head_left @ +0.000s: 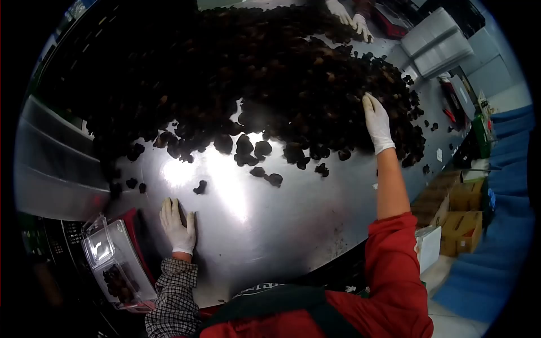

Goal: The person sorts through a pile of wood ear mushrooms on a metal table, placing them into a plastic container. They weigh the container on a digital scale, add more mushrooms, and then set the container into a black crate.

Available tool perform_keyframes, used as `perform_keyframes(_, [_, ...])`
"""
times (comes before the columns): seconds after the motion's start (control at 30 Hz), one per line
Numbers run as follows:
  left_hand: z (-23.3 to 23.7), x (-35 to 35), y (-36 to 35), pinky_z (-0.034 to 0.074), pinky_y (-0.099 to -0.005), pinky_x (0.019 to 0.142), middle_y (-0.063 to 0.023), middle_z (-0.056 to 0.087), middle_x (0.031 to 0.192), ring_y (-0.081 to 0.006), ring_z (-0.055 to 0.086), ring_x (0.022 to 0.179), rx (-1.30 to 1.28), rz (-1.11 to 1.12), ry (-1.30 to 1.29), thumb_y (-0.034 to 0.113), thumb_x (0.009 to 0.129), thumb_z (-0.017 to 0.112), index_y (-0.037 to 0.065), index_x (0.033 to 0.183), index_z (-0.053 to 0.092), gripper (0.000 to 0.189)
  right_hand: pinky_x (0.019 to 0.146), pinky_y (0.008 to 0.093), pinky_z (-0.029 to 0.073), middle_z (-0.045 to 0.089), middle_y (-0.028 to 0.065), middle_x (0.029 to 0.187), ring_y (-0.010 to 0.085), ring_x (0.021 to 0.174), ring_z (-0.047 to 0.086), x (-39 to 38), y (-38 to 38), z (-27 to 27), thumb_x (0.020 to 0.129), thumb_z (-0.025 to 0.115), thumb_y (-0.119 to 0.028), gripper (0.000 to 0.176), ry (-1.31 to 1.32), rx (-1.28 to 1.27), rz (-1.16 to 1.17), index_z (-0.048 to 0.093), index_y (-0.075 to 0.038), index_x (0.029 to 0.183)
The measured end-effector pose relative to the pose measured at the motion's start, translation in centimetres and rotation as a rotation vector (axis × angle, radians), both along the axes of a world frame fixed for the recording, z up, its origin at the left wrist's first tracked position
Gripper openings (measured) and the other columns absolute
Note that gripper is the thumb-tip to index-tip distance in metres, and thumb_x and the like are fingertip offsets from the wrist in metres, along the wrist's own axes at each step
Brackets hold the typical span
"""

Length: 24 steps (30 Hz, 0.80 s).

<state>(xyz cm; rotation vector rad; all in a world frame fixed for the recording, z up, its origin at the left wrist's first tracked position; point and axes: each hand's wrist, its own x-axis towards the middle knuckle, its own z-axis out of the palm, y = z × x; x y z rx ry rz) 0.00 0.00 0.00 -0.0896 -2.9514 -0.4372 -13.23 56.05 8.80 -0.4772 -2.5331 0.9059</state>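
Note:
A large heap of dark, curled pieces that look like wood ear mushrooms (pixel 270 79) covers the far part of a shiny metal table (pixel 236 219). My right hand (pixel 376 119), in a white glove, reaches into the right side of this heap. Its fingers are bent together, and whatever lies under the fingertips is hidden. My left hand (pixel 179 226), gloved too, rests on the bare metal at the left with fingers stretched out and holds nothing. Beside it stands a clear plastic box (pixel 100 248) with its lid up and some dark pieces inside, on what looks like a scale.
Across the table are another person's gloved hands (pixel 354 21) at the heap's edge. Stacked clear trays (pixel 437 42) stand at the far right. A grey bin (pixel 56 152) borders the left side. Cardboard boxes (pixel 461 231) sit on the floor at right.

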Motion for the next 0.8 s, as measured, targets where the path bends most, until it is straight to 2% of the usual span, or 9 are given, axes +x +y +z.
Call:
perform_keyframes(0.1, [0.8,0.1,0.1,0.019,-0.0488,0.112,-0.0224,0.038,0.142,-0.0369,0.031,0.135,0.019,0.009,-0.02,0.026,0.086,0.059,-0.001,0.132,0.045,0.056,0.108,0.0461,0.03,0.049,0.0236,0.133,0.0431,0.127,0.038,0.0,0.1,-6.0,0.091,0.047,-0.054,0.06,-0.198,0.428,-0.198,0.053,-0.009,0.13])
perform_keyframes(0.17, [0.7,0.0,0.3,0.02,-0.0487,0.112,-0.0227,0.038,0.141,-0.0372,0.031,0.134,0.037,0.01,-0.009,0.026,0.086,0.058,-0.002,0.132,0.046,0.055,0.11,0.0479,0.025,0.041,0.0246,0.14,0.0451,0.132,0.029,-0.8,-5.1,-5.6,0.089,0.046,-0.058,0.065,-0.276,0.432,-0.172,0.05,-0.011,0.134])
perform_keyframes(0.3, [0.4,-0.1,-0.1,0.02,-0.0487,0.112,-0.0221,0.038,0.142,-0.0366,0.031,0.135,0.01,0.004,0.02,0.026,0.086,0.058,0.0,0.133,0.045,0.055,0.105,0.0492,0.032,0.042,0.0269,0.136,0.0458,0.128,0.033,-1.2,-14.5,-4.8,0.088,0.054,-0.05,0.059,-0.184,0.125,0.036,0.052,-0.01,0.131])
perform_keyframes(0.37, [0.1,0.1,-0.4,0.02,-0.0487,0.112,-0.0218,0.038,0.142,-0.0363,0.031,0.135,0.01,0.004,0.022,0.026,0.087,0.059,0.0,0.134,0.044,0.055,0.101,0.0492,0.037,0.047,0.0257,0.129,0.045,0.126,0.035,-0.1,-18.7,-4.1,0.085,0.059,-0.045,0.055,-0.093,0.215,0.175,0.055,-0.009,0.125])
perform_keyframes(0.43, [0.0,-0.1,-0.3,0.02,-0.0487,0.112,-0.0217,0.038,0.142,-0.0363,0.031,0.135,0.005,0.003,0.019,0.026,0.087,0.059,0.0,0.133,0.044,0.055,0.103,0.0481,0.035,0.049,0.0248,0.129,0.0433,0.124,0.038,1.5,-22.6,-2.3,0.08,0.064,-0.041,0.052,0.002,0.24,0.431,0.06,-0.007,0.12])
perform_keyframes(0.6, [0.5,-0.2,-0.3,0.021,-0.0484,0.112,-0.0212,0.038,0.142,-0.0363,0.031,0.135,0.004,0.011,0.004,0.027,0.087,0.059,0.001,0.133,0.045,0.055,0.104,0.0652,0.021,0.036,0.0224,0.141,0.0389,0.136,0.026,7.7,-25.3,-1.8,0.08,0.063,-0.037,0.057,-0.134,0.403,0.801,0.049,-0.016,0.132])
perform_keyframes(0.73, [0.4,-0.1,-0.3,0.021,-0.048,0.112,-0.0209,0.038,0.142,-0.0358,0.031,0.135,0.031,0.007,0.044,0.027,0.087,0.059,0.001,0.133,0.045,0.055,0.094,0.0488,0.039,0.049,0.0221,0.124,0.0375,0.119,0.045,7.5,-16.6,0.4,0.063,0.074,-0.018,0.048,-0.14,0.383,0.553,0.062,-0.006,0.108])
perform_keyframes(0.77, [0.3,0.1,-0.4,0.021,-0.0479,0.112,-0.021,0.038,0.142,-0.0357,0.031,0.135,0.022,0.017,0.03,0.027,0.087,0.059,0.001,0.133,0.045,0.055,0.097,0.0502,0.038,0.048,0.0242,0.126,0.0399,0.12,0.043,6.1,-14.2,0.2,0.068,0.072,-0.019,0.048,-0.135,0.27,0.437,0.06,-0.005,0.112])
perform_keyframes(0.8, [0.4,0.0,-0.2,0.021,-0.0478,0.112,-0.021,0.038,0.142,-0.0356,0.031,0.135,0.014,0.023,0.025,0.027,0.087,0.059,0.001,0.133,0.045,0.055,0.1,0.0505,0.036,0.046,0.026,0.131,0.0414,0.121,0.042,5.6,-11.9,-2.1,0.076,0.069,-0.022,0.05,0.037,0.574,0.27,0.056,-0.005,0.121])
